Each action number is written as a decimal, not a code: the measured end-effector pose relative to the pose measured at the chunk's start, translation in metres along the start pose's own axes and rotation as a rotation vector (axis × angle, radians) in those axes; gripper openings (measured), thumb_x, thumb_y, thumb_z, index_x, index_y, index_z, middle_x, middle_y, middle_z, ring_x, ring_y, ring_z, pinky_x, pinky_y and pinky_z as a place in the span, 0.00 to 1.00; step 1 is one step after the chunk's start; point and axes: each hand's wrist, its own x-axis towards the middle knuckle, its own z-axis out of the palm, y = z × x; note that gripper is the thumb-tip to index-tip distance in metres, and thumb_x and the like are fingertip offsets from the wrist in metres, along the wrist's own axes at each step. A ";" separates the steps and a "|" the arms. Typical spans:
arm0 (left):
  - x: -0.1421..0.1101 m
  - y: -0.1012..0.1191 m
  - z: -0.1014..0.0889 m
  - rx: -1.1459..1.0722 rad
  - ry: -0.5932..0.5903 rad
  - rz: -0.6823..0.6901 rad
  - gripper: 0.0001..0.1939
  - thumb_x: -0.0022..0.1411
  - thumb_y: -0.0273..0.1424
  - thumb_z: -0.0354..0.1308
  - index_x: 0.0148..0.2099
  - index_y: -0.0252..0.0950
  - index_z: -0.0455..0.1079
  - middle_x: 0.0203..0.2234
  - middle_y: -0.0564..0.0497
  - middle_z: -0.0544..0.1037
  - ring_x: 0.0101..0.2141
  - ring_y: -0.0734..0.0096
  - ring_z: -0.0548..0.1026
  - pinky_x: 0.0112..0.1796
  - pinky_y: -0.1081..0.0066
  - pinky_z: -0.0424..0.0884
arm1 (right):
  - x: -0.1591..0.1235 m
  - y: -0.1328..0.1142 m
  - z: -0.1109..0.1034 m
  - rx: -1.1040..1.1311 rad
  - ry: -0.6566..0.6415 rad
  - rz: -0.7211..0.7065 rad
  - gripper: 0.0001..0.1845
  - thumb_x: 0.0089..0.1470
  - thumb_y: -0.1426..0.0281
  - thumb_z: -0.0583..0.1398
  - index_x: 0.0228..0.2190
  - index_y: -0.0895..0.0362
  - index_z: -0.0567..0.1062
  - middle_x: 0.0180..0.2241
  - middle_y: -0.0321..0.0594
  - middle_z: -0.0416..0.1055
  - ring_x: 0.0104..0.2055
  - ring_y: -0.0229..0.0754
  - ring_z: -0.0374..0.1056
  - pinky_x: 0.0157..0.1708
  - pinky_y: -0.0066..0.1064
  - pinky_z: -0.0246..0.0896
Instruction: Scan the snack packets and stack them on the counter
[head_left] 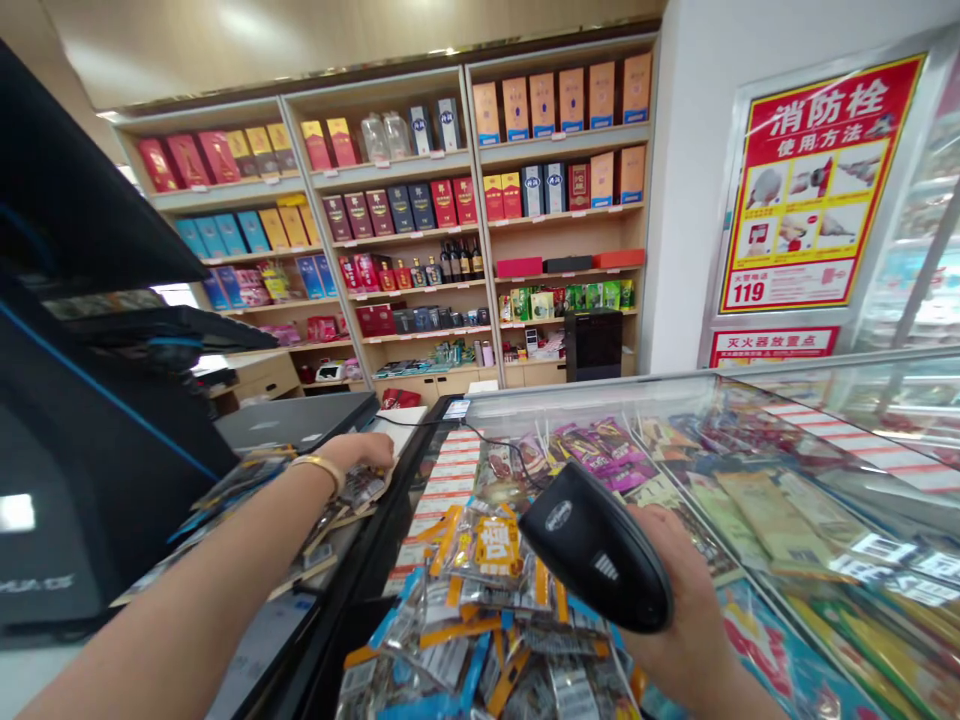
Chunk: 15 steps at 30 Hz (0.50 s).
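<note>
My right hand (pixel 679 600) is wrapped round the grip of a black barcode scanner (pixel 600 550), whose rounded back faces me. Below the scanner lies a heap of small snack packets (pixel 491 600) with orange and blue edges on the glass counter. At the left, my left hand (pixel 365 452) reaches over to more small packets (pixel 364 487) beside the dark counter edge. Its fingers curl downward at the packets, and their tips are hidden, so what they pinch does not show. A gold-coloured bracelet (pixel 322 468) circles the left wrist.
A black checkout terminal (pixel 67 420) fills the left side. The scanner's cable (pixel 491 437) runs across the glass display case (pixel 600 392), which holds purple and green packs. Behind stand wall shelves (pixel 420 235) with boxes and bottles, and a red fire-hydrant poster (pixel 821 190) hangs right.
</note>
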 end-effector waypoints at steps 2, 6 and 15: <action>-0.016 0.000 -0.005 -0.006 -0.040 0.021 0.12 0.43 0.29 0.64 0.34 0.34 0.77 0.31 0.45 0.81 0.30 0.59 0.78 0.34 0.65 0.74 | -0.002 0.001 0.000 -0.010 -0.012 0.012 0.11 0.48 0.75 0.54 0.36 0.55 0.70 0.26 0.35 0.71 0.28 0.40 0.68 0.28 0.31 0.56; -0.048 -0.001 -0.015 -0.025 -0.028 0.089 0.15 0.38 0.28 0.59 0.33 0.38 0.78 0.30 0.48 0.82 0.32 0.59 0.78 0.37 0.65 0.74 | -0.006 0.004 0.003 -0.016 -0.029 0.023 0.10 0.49 0.73 0.55 0.35 0.55 0.71 0.27 0.37 0.72 0.28 0.41 0.67 0.30 0.32 0.58; -0.102 0.006 -0.028 -0.041 0.179 0.182 0.13 0.50 0.26 0.54 0.35 0.41 0.78 0.39 0.48 0.82 0.42 0.61 0.78 0.49 0.67 0.69 | -0.008 0.010 0.007 -0.014 -0.038 -0.001 0.13 0.46 0.73 0.55 0.36 0.54 0.72 0.29 0.38 0.74 0.29 0.42 0.68 0.30 0.33 0.57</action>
